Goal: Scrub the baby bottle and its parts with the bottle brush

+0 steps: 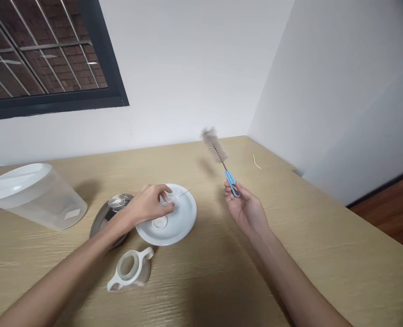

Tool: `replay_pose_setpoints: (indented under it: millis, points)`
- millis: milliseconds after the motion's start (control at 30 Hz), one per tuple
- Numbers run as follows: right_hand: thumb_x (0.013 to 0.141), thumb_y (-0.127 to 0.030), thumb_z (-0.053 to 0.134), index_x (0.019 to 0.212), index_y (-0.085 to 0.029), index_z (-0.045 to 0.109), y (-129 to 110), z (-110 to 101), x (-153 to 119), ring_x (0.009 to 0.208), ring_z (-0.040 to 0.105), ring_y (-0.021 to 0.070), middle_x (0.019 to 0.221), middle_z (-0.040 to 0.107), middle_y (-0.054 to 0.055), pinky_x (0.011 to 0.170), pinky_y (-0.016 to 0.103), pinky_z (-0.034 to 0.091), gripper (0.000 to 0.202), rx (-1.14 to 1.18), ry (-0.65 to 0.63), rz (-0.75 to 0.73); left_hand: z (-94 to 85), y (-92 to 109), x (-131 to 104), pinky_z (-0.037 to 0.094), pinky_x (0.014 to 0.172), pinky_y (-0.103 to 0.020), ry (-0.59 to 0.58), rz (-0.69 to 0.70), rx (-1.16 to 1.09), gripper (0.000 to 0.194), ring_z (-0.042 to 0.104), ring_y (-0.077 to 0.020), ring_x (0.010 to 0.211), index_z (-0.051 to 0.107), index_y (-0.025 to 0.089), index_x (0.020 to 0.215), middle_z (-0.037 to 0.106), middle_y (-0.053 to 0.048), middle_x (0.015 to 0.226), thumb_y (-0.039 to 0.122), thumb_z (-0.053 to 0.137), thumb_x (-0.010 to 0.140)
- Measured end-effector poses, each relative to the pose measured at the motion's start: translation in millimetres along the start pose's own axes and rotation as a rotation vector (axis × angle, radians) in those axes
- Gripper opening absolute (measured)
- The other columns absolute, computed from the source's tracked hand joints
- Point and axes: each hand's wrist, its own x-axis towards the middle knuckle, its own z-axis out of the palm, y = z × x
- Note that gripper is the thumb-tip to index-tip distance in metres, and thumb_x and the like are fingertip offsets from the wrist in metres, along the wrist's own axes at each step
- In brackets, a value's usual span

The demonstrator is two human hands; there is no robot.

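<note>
My right hand (pixel 245 209) is closed round the blue handle of a bottle brush (pixel 215 145), holding its pale bristle head up above the table. Over a white plate (pixel 184 227), my left hand (pixel 152 202) has its thumb and fingers curled about a small clear object (pixel 175 203); its kind cannot be made out. A thin line extends from beside those fingers toward the plate's far right rim. On the plate, below the left fingertips, lies a small round white piece (pixel 159 222). My left forearm partly covers a dark round tray (pixel 101 218) with a clear glass-like item (pixel 117 202) on it.
A translucent lidded pitcher (pixel 56 200) stands at the left. Nearer to me is a white cup (pixel 135 270) with projections on two sides. A thin pale strip (pixel 256 162) lies at the back right of the wooden table (pixel 324 240). Walls border the table behind and right.
</note>
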Motion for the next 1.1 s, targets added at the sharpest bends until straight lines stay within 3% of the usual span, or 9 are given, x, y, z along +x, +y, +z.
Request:
replay_pose_setpoints:
  millis: [167,267,433,600,700,833,933,1033,1100]
  points:
    - [0.078,-0.019,0.072,0.088,-0.018,0.065,-3.6,9.3,-8.7,0.065,0.050,0.0089,0.087,0.060,0.003,0.058,0.021,0.051,0.013,-0.030,-0.083,0.023,-18.9,-19.5,-23.4,0.053,0.075,-0.030,0.082,0.072,-0.286,0.033,0.068,-0.0205,0.082,0.074,0.024,0.110,0.074,-0.003,0.095,0.035,0.064,0.081]
    - [0.076,-0.020,0.073,0.090,-0.019,0.066,-5.5,13.8,-14.7,0.062,0.046,0.0082,0.087,0.056,0.001,0.054,0.020,0.048,0.015,-0.062,-0.123,0.047,-21.8,-31.4,-43.3,0.054,0.079,-0.033,0.173,0.067,-0.346,0.032,0.069,-0.0211,0.083,0.073,0.023,0.109,0.073,-0.004,0.094,0.038,0.069,0.082]
    - [0.071,-0.022,0.078,0.094,-0.019,0.069,-2.8,17.1,-20.8,0.058,0.043,0.0074,0.082,0.055,-0.001,0.052,0.020,0.045,0.025,-0.164,-0.168,0.123,-11.7,-52.9,-75.3,0.058,0.085,-0.037,0.339,0.031,-0.579,0.036,0.071,-0.0233,0.088,0.074,0.022,0.104,0.075,-0.006,0.093,0.040,0.082,0.074]
    - [0.074,-0.043,0.081,0.093,-0.020,0.065,7.4,16.6,-23.2,0.047,0.035,0.0043,0.071,0.050,-0.006,0.041,0.018,0.032,0.034,-0.288,-0.160,0.111,1.2,-63.8,-92.9,0.059,0.089,-0.038,0.454,-0.039,-0.733,0.034,0.071,-0.0238,0.092,0.074,0.020,0.103,0.076,-0.008,0.094,0.035,0.083,0.073]
    - [0.069,-0.043,0.086,0.086,-0.021,0.058,11.2,14.5,-23.1,0.047,0.039,0.0038,0.069,0.053,-0.007,0.040,0.016,0.029,0.040,-0.380,-0.134,0.054,10.2,-67.8,-96.5,0.060,0.087,-0.038,0.460,-0.108,-0.832,0.036,0.072,-0.0229,0.087,0.075,0.018,0.106,0.077,-0.008,0.088,0.037,0.081,0.076]
    - [0.065,-0.043,0.089,0.086,-0.023,0.052,12.8,10.4,-21.4,0.043,0.037,0.0038,0.072,0.061,-0.006,0.038,0.016,0.025,0.048,-0.504,-0.132,0.009,26.0,-76.1,-98.6,0.060,0.086,-0.037,0.457,-0.132,-0.978,0.054,0.072,-0.0217,0.091,0.063,0.017,0.129,0.075,-0.011,0.103,0.041,0.076,0.082]
    - [0.068,-0.048,0.086,0.097,-0.024,0.057,13.7,8.6,-21.6,0.043,0.029,0.0034,0.064,0.055,-0.007,0.039,0.016,0.020,0.048,-0.575,-0.159,0.014,32.9,-81.7,-99.5,0.058,0.091,-0.038,0.433,-0.132,-0.966,0.056,0.071,-0.0235,0.101,0.057,0.018,0.136,0.074,-0.011,0.109,0.043,0.069,0.088]
    - [0.076,-0.061,0.074,0.105,-0.020,0.066,16.1,9.4,-24.0,0.047,0.031,0.0066,0.059,0.045,-0.007,0.043,0.019,0.023,0.051,-0.697,-0.230,-0.038,32.5,-83.8,-98.4,0.055,0.097,-0.040,0.390,-0.132,-0.948,0.045,0.070,-0.0258,0.109,0.063,0.020,0.129,0.073,-0.012,0.120,0.043,0.066,0.091]
    - [0.082,-0.066,0.065,0.101,-0.018,0.071,18.4,11.0,-27.0,0.051,0.037,0.0098,0.059,0.044,-0.004,0.045,0.022,0.029,0.051,-0.830,-0.286,-0.128,30.9,-82.9,-96.3,0.056,0.097,-0.042,0.402,-0.155,-0.939,0.041,0.070,-0.0273,0.110,0.066,0.020,0.124,0.073,-0.012,0.123,0.045,0.065,0.091]
